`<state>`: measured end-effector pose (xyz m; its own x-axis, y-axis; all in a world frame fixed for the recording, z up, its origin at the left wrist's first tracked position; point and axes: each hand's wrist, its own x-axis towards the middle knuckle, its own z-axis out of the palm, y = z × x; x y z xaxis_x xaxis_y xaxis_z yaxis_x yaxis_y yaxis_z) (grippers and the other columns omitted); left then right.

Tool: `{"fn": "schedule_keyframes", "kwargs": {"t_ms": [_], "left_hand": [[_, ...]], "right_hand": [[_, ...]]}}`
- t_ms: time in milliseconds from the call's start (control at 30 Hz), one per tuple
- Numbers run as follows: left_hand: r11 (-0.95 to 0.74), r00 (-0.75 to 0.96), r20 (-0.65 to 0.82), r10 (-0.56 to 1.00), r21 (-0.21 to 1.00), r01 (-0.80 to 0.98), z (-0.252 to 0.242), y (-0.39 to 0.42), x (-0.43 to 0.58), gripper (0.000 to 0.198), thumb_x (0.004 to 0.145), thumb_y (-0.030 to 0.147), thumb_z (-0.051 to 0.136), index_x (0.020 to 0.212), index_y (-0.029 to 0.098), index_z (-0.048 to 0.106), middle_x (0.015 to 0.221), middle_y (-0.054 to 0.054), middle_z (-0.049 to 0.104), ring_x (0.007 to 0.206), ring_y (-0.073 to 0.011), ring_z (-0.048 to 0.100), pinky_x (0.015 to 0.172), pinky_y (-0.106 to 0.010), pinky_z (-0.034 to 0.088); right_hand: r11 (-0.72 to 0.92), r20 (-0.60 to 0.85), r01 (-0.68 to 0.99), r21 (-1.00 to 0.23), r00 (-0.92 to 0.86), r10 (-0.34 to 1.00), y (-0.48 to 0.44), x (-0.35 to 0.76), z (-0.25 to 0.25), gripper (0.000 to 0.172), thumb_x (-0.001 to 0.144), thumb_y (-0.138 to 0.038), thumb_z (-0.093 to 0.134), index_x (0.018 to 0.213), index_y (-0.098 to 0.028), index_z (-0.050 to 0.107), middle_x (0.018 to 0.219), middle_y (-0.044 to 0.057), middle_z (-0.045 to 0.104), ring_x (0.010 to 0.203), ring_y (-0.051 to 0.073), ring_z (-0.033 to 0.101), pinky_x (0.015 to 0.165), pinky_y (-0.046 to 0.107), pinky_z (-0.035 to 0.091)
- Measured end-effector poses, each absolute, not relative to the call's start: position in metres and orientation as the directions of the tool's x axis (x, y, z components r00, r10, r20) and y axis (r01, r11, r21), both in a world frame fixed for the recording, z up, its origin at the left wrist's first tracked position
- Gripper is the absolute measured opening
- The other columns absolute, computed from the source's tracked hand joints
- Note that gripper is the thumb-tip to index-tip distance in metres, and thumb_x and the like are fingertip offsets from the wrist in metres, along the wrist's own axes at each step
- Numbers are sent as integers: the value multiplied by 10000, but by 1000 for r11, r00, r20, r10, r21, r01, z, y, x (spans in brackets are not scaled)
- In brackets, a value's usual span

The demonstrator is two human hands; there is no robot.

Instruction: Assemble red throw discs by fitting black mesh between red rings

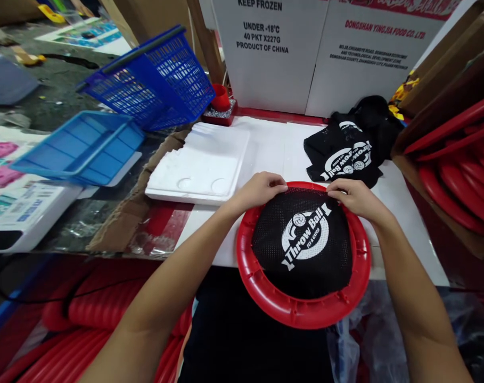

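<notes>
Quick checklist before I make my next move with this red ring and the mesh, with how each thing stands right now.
1. Left hand at the ring's far rim: ok, fingers pinched there.
2. Right hand at the far rim: ok, to the right of the other.
3. Throw Ball print facing up: ok, readable though slanted.
4. Black mesh fastened all round: cannot tell; the join isn't clear.
5. Red ring wholly over the white tabletop: not ok; its near part extends past the edge in this view.
6. More printed black fabric on the tabletop: ok, beyond the right hand.
</notes>
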<state>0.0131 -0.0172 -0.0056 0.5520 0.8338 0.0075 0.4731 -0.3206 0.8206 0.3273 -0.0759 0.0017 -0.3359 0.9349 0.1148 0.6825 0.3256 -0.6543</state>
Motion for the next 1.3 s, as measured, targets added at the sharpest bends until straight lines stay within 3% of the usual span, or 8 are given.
{"fn": "schedule_keyframes", "kwargs": {"t_ms": [267, 367, 467, 667, 833, 1067, 1200, 1300], "left_hand": [[-267, 616, -134, 776, 815, 514, 5, -3, 6, 194, 883, 330, 711, 892, 177, 829, 893, -75, 814, 812, -210, 705, 772, -351, 516], [-248, 588, -123, 799, 824, 509, 9, -8, 3, 154, 860, 305, 748, 902, 187, 837, 900, -73, 820, 830, -219, 726, 779, -352, 537], [-337, 573, 14, 819, 820, 462, 14, -15, 7, 155, 891, 308, 742, 951, 197, 831, 968, -69, 815, 898, -216, 730, 834, -354, 549], [-713, 758, 225, 613, 571, 407, 7, -23, 29, 160, 977, 274, 666, 982, 207, 812, 992, -67, 784, 987, -235, 672, 1013, -428, 482], [-509, 655, 134, 743, 749, 424, 5, -21, 26, 160, 966, 257, 657, 950, 202, 807, 993, -55, 814, 964, -214, 702, 947, -378, 510], [-215, 654, -78, 752, 909, 356, 5, -12, 16, 160, 881, 262, 731, 938, 157, 837, 898, -77, 813, 800, -179, 680, 766, -322, 522], [-238, 631, -59, 773, 896, 375, 1, -11, 17, 193, 863, 262, 752, 1000, 153, 834, 860, -69, 788, 781, -176, 668, 752, -322, 510], [-312, 627, -21, 778, 854, 416, 0, -11, 20, 197, 859, 257, 747, 1011, 159, 825, 845, -57, 770, 792, -181, 675, 769, -329, 511]], "right_hand": [[448, 254, 829, -335, -379, 890, -84, 318, -7, 269, 1018, -279, 562, 890, -213, 789, 1214, 153, 666, 1122, 332, 601, 1011, 555, 514], [380, 154, 778, -501, -352, 923, -80, 322, -4, 192, 978, -294, 633, 896, -235, 797, 1177, 120, 680, 1138, 319, 622, 1057, 560, 513], [261, 88, 702, -663, -273, 958, -78, 320, -1, 211, 980, -386, 647, 922, -241, 788, 1242, 98, 696, 1151, 294, 665, 1077, 537, 519], [283, 76, 671, -686, -320, 944, -84, 299, 6, 229, 953, -431, 689, 856, -231, 745, 1359, 91, 700, 1259, 306, 646, 1135, 528, 460], [234, 77, 589, -774, -279, 957, -82, 291, 4, 242, 983, -412, 639, 845, -221, 694, 1248, 70, 754, 1035, 248, 690, 963, 444, 512], [265, 82, 619, -739, -307, 948, -73, 283, -3, 216, 946, -347, 659, 781, -212, 690, 1063, 56, 756, 917, 217, 673, 848, 393, 499], [242, 67, 640, -729, -285, 956, -74, 282, -1, 214, 915, -340, 688, 744, -211, 692, 1036, 57, 763, 908, 223, 679, 853, 400, 511], [183, 48, 613, -768, -230, 972, -74, 279, 3, 182, 925, -384, 690, 865, -222, 749, 1058, 66, 769, 936, 243, 695, 885, 425, 543]]}}
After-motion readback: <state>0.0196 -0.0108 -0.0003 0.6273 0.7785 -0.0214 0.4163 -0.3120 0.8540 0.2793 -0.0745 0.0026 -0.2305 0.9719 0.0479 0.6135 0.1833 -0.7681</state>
